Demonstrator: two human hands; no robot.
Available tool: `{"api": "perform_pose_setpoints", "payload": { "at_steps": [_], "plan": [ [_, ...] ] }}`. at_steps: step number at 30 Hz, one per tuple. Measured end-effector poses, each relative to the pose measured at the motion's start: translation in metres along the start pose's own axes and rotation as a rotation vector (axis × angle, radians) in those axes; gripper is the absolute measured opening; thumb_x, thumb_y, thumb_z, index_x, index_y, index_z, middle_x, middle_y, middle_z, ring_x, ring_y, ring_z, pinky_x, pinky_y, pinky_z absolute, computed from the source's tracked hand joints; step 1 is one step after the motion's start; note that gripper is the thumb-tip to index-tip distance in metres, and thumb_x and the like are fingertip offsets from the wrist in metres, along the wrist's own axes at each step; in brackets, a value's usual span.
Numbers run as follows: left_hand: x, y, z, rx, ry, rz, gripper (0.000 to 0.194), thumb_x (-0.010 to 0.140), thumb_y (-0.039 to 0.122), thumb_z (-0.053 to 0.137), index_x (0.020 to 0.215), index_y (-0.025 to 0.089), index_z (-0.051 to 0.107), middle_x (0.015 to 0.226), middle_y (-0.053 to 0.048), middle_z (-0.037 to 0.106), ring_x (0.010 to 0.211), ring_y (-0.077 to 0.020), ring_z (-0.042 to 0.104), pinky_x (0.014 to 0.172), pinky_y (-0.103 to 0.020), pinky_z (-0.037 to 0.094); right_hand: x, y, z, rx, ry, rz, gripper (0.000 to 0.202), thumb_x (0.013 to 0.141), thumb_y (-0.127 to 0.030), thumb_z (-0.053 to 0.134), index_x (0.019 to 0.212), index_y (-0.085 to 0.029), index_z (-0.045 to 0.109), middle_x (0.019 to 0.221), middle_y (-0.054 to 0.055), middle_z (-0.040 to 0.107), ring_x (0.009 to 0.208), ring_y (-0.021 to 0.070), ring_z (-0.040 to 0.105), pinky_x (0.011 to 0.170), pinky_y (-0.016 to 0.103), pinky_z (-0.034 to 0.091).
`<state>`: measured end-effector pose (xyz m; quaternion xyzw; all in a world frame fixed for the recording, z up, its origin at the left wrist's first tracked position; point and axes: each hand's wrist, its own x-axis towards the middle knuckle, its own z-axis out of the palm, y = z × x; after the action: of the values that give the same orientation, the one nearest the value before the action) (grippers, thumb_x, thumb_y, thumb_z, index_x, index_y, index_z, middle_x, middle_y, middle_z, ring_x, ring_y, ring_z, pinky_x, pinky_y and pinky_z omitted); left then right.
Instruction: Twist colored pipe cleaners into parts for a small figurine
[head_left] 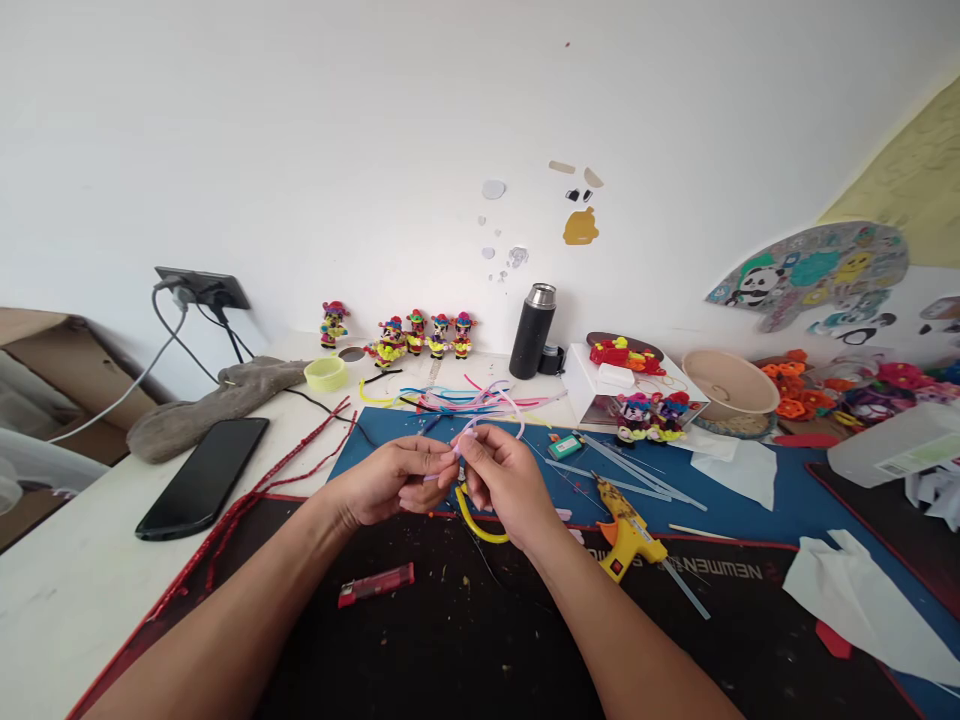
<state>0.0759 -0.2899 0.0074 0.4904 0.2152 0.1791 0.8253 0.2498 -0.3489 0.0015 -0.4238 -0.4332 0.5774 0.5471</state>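
Observation:
My left hand and my right hand meet above the blue mat, fingertips almost touching. Both pinch a pale purple pipe cleaner, which loops up behind the right hand. Yellow pliers lie just below the hands, partly hidden by them. Behind the hands is a loose bundle of coloured pipe cleaners. To the right, a yellow glue gun rests on its side near several clear glue sticks.
A black phone and red twisted strands lie at left. On the black mat is a red cutter. A black bottle, small figures and a white box stand along the wall. White tissue lies at right.

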Motion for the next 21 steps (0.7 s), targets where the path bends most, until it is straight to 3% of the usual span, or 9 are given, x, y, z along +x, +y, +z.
{"api": "perform_pose_setpoints", "payload": {
  "at_steps": [2, 5, 11, 15, 18, 21],
  "plan": [
    [0.0, -0.001, 0.001, 0.018, 0.011, -0.02, 0.039, 0.086, 0.047, 0.077, 0.071, 0.015, 0.059, 0.044, 0.009, 0.032, 0.04, -0.0052, 0.017, 0.043, -0.023, 0.014, 0.002, 0.003, -0.001, -0.003, 0.022, -0.019, 0.042, 0.087, -0.059, 0.077, 0.083, -0.021, 0.061, 0.047, -0.009, 0.049, 0.038, 0.0084, 0.04, 0.04, 0.022, 0.028],
    [0.002, -0.001, 0.003, 0.125, 0.087, 0.023, 0.042, 0.089, 0.053, 0.075, 0.079, 0.013, 0.065, 0.047, 0.007, 0.039, 0.043, -0.0065, 0.023, 0.047, -0.023, 0.019, 0.005, 0.006, -0.003, -0.007, 0.062, -0.049, 0.043, 0.086, -0.059, 0.077, 0.079, -0.02, 0.059, 0.053, -0.005, 0.058, 0.038, 0.0074, 0.04, 0.04, 0.022, 0.027],
    [0.003, 0.004, 0.011, 0.606, 0.215, 0.172, 0.052, 0.096, 0.066, 0.061, 0.079, 0.017, 0.062, 0.062, 0.0, 0.059, 0.058, -0.0132, 0.046, 0.06, -0.026, 0.036, 0.006, 0.007, -0.005, -0.005, 0.135, -0.054, 0.041, 0.087, -0.057, 0.076, 0.081, -0.02, 0.06, 0.06, -0.004, 0.06, 0.037, 0.0058, 0.039, 0.038, 0.021, 0.026],
    [0.003, 0.003, 0.016, 0.822, 0.349, 0.256, 0.053, 0.101, 0.062, 0.053, 0.072, 0.018, 0.058, 0.067, 0.0, 0.059, 0.063, -0.0143, 0.048, 0.063, -0.026, 0.037, 0.006, 0.009, -0.006, -0.107, 0.158, -0.108, 0.042, 0.088, -0.059, 0.075, 0.081, -0.021, 0.058, 0.056, -0.006, 0.056, 0.037, 0.0074, 0.039, 0.038, 0.022, 0.027],
    [0.005, 0.001, 0.017, 0.697, 0.315, 0.235, 0.049, 0.099, 0.06, 0.057, 0.074, 0.018, 0.057, 0.061, 0.002, 0.053, 0.057, -0.0129, 0.043, 0.057, -0.025, 0.033, 0.005, 0.008, -0.005, -0.139, 0.151, -0.117, 0.041, 0.09, -0.059, 0.073, 0.083, -0.022, 0.058, 0.048, -0.009, 0.048, 0.037, 0.0083, 0.038, 0.039, 0.022, 0.028],
    [0.008, -0.002, 0.015, 0.347, 0.233, 0.183, 0.045, 0.095, 0.056, 0.063, 0.073, 0.018, 0.056, 0.051, 0.005, 0.043, 0.048, -0.01, 0.032, 0.05, -0.024, 0.027, 0.003, 0.005, -0.004, -0.094, 0.11, -0.082, 0.041, 0.09, -0.059, 0.074, 0.086, -0.021, 0.058, 0.048, -0.009, 0.05, 0.037, 0.0079, 0.039, 0.04, 0.021, 0.028]
  ]
}}
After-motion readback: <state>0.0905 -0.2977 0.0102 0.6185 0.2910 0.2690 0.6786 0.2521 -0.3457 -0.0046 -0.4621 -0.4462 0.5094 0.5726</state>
